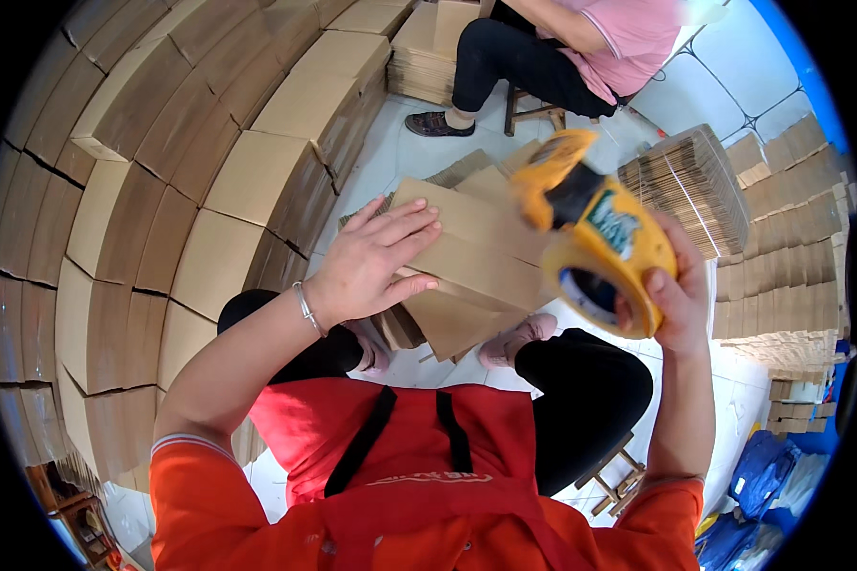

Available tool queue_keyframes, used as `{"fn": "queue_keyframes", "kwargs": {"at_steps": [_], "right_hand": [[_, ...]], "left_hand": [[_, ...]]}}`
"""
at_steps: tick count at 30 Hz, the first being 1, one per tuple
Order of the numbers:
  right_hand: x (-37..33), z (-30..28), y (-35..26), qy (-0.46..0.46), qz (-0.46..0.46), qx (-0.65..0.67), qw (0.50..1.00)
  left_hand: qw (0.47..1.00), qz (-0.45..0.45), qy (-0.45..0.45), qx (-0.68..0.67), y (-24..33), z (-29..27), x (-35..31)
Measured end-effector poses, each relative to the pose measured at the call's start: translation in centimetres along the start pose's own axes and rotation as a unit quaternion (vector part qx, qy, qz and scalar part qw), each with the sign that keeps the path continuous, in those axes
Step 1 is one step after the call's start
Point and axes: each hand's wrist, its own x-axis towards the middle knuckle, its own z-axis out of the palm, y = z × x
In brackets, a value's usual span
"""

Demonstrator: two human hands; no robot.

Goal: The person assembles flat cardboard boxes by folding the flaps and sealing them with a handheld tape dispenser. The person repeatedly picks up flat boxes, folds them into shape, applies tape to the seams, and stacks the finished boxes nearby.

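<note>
A brown cardboard box lies on a pile of flat cardboard in front of me, between my feet. My left hand rests flat on its left part, fingers stretched out and thumb apart. In my right hand is a yellow tape dispenser, raised above and to the right of the box. My fingers wrap round its side, and a roll of tape sits inside. The dispenser's front end is blurred by motion. Whether any tape runs from it to the box I cannot tell.
Rows of closed cardboard boxes are stacked high at my left. A tied bundle of flat cardboard stands at the right, with more stacks beyond it. Ahead, a person in a pink top sits on a wooden stool.
</note>
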Motion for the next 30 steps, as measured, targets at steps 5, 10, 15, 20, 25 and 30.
{"fn": "queue_keyframes", "kwargs": {"at_steps": [5,10,15,20,25,30], "right_hand": [[2.0,1.4,2.3,-0.069,0.110,-0.012,0.991],[1.9,0.4,4.4,-0.079,0.022,0.006,0.997],[1.7,1.0,3.9,-0.082,0.027,0.004,0.996],[1.9,1.6,2.8,-0.103,0.042,-0.056,0.992],[5.6,5.5,0.0,-0.144,0.090,-0.211,0.963],[11.9,11.1,-0.6,-0.196,0.144,-0.335,0.910]], "left_hand": [[0.997,-0.036,0.025,-0.059,0.6,-0.9,0.9],[0.788,-0.350,0.071,-0.501,2.4,-2.7,2.8],[0.561,-0.434,0.002,-0.705,3.3,-2.4,4.4],[0.630,-0.444,0.011,-0.637,2.6,-1.8,5.1],[0.715,-0.471,0.084,-0.510,-2.8,-3.1,4.3],[0.713,-0.553,0.003,-0.430,-10.3,0.0,1.2]]}}
